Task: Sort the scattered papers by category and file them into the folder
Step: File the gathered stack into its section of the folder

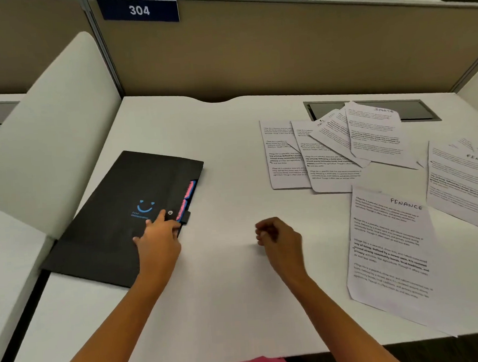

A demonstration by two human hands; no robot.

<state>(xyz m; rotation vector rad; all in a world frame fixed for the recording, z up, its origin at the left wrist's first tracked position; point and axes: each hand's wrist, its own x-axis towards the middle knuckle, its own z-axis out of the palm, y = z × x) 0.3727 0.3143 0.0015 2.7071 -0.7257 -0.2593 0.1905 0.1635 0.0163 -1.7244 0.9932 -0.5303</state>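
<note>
Black card folder with a blue smiley print (114,216) lies flap-closed on the left of the white desk (225,293), angled, pink and blue divider tabs (189,188) showing at its right edge. Left hand (157,239) rests on the cover, fingers laid fairly straight, index tip just beside the small silver snap button (170,212); thumb sits at the flap edge (whether it hooks under cannot be told). Right hand (277,237) hovers above bare desk, fingers loosely curled, holding nothing. Hands are apart.

Printed white sheets are scattered to the right, well apart from the folder: a near sheet headed FINANCE (390,244), a second FINANCE sheet (464,178) beyond it, a sheet headed SPORTS (375,133) atop an overlapping fan of sheets (300,154) whose headings are hidden.

Step in hand, as judged: opening the folder. Done well, the left palm would pin the cover while the snap is popped close to the button, not by tugging the flap corner. The flap wants folding fully back so the tabs read clearly. The free right hand could then gather both FINANCE sheets together.
</note>
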